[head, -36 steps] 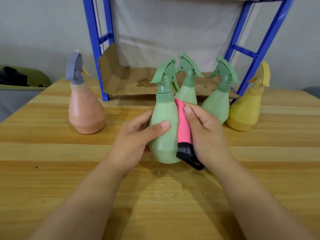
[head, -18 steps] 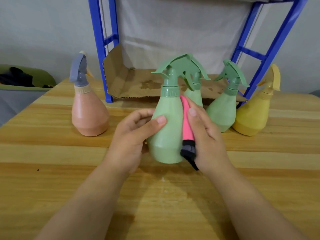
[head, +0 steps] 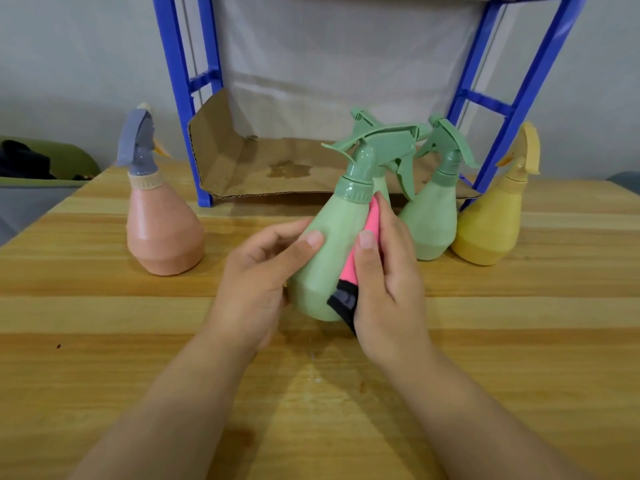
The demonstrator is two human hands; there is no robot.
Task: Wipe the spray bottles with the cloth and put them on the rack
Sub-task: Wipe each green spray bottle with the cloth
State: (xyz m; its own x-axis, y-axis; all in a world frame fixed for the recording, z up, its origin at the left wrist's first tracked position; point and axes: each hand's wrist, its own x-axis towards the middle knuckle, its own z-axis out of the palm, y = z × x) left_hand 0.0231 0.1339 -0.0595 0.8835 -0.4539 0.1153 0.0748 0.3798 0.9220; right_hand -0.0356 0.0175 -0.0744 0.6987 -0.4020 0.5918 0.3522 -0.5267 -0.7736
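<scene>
A pink bottle stood well left of the held green bottle. The left hand gripped that tilted bottle — thumb across its front. The right hand pressed the pink cloth against the bottle's right side. Behind it stood the blue rack; right of it — another green bottle and a yellow bottle.

Both bare forearms reach forward and converge. The left hand curls around something, thumb laid flat across its front, fingers wrapped behind. The right hand lies just beside it, fingers straight and pressed together, thumb pointing up, palm facing the left hand.
</scene>
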